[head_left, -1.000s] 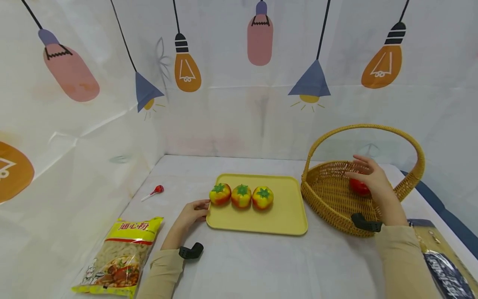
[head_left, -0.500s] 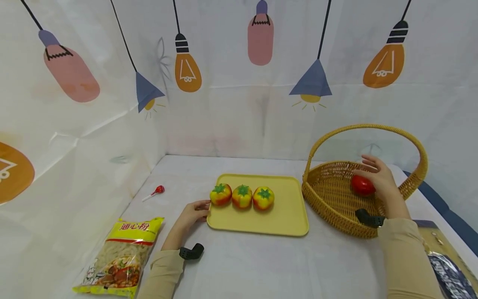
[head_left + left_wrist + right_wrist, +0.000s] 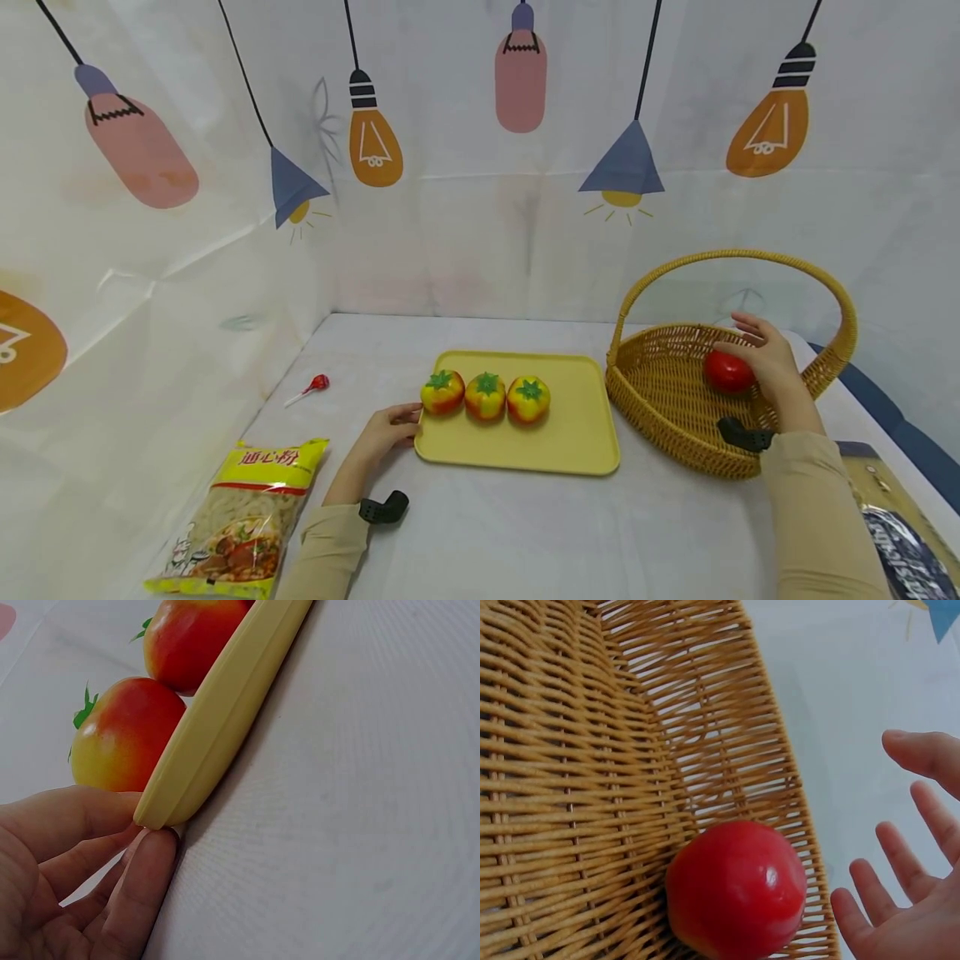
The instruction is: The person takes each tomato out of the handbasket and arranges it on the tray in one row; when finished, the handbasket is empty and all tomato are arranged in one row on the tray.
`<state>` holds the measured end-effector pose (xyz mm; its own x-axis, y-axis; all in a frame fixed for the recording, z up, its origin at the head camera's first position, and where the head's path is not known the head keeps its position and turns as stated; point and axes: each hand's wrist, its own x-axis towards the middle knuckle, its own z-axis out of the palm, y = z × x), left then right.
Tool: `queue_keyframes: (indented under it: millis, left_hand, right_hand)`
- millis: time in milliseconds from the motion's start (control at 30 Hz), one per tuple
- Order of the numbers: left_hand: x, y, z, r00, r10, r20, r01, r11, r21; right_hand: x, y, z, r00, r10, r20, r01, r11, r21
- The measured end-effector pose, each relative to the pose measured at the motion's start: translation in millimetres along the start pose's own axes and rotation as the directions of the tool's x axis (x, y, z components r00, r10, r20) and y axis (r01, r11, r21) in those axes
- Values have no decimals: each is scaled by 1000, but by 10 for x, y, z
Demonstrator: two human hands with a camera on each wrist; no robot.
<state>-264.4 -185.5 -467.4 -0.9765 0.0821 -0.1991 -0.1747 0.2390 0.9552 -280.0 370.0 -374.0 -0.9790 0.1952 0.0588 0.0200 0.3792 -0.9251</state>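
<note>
My left hand (image 3: pixel 387 429) is at the left edge of the yellow tray (image 3: pixel 577 417); in the left wrist view its thumb and index finger pinch the tray's rim (image 3: pixel 217 724). Three red-and-yellow tomatoes (image 3: pixel 485 396) with green leafy tops stand in a row on the tray. At the right, my right hand (image 3: pixel 768 367) is held over the wicker basket (image 3: pixel 660 425), fingers spread and nothing in them. A glossy red round fruit (image 3: pixel 735 889) lies inside against the basket's woven wall, just beside those fingers and apart from them.
A red lollipop (image 3: pixel 318 382) lies at the table's left. Nearer stands a yellow-topped pasta bag (image 3: pixel 247 517). A brown-and-dark package (image 3: pixel 896 521) lies by the right sleeve. The basket's tall handle (image 3: pixel 738 254) arches above its opening.
My right hand has shifted slightly to the right, uncovering more of the red fruit in the basket. The left hand and tray look unmoved.
</note>
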Motion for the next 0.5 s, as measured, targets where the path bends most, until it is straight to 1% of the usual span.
queue_keyframes:
  millis: [267,400,500]
  left_hand:
    - [5,-9,4,1000,5,-2,-5,1000,-4]
    - [9,-12,0,1000,4,-1,-4,1000,-5]
    - [5,-11,2,1000,-9,-7,9,1000,-10]
  right_hand:
    - [78,104,-4,1000,2,20,-1,1000,-30]
    - [103,162,-12,996,24,83,-17,996,-83]
    - [95,179,-17,989,32,146,-7,986,-168]
